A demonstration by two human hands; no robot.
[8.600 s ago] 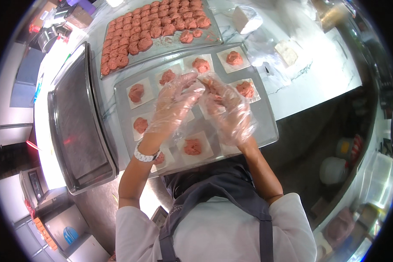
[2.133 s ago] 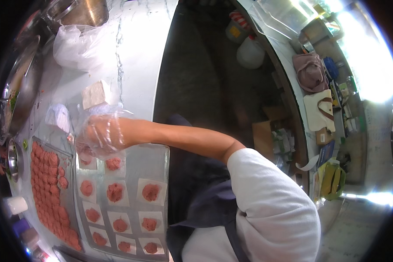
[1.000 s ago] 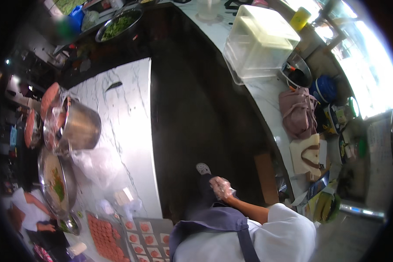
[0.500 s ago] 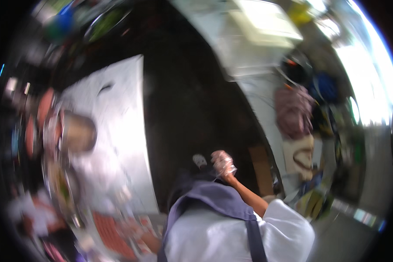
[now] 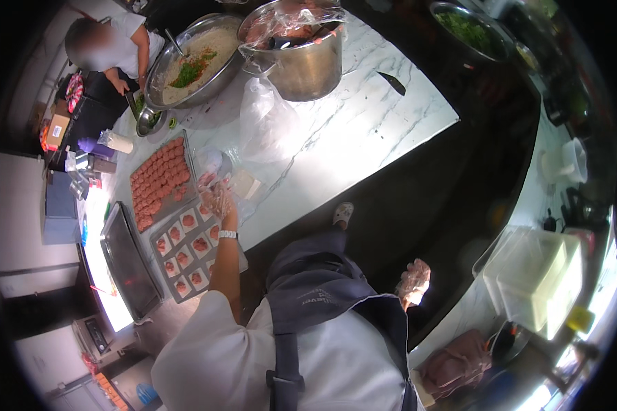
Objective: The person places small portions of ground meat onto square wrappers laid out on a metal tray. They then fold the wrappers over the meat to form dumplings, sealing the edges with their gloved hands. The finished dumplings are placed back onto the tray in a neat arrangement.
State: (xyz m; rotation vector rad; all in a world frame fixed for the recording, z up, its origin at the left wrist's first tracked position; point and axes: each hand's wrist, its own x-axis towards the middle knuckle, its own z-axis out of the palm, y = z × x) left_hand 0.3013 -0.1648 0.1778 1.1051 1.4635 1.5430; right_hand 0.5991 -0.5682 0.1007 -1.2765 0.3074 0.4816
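My left hand [image 5: 216, 197], in a clear plastic glove, is over the far edge of a metal tray [image 5: 164, 265], its fingers apart and no held thing visible. On that tray lie square white wrappers [image 5: 182, 259], each with a lump of pinkish minced meat. Just beyond is a tray of meat portions set in close rows [image 5: 161, 179]. Right of my left hand sits a small stack of pale square wrappers [image 5: 245, 185]. My right hand [image 5: 415, 282], also gloved, hangs away from the table at my right side, fingers loosely bent, nothing seen in it.
On the marble-patterned table [image 5: 363, 137] stand a large steel pot [image 5: 315, 72], a plastic bag [image 5: 267, 127], a wide bowl [image 5: 209, 55] and a knife [image 5: 393, 83]. Another person [image 5: 127, 44] is at the far left. Plastic boxes [image 5: 531, 274] stand on the right counter. An empty-looking tray [image 5: 127, 264] leans left.
My view has swung left, bringing the trays and table in front of me. My left hand now shows sharply over the wrapper tray; my right hand remains off the table at my side.
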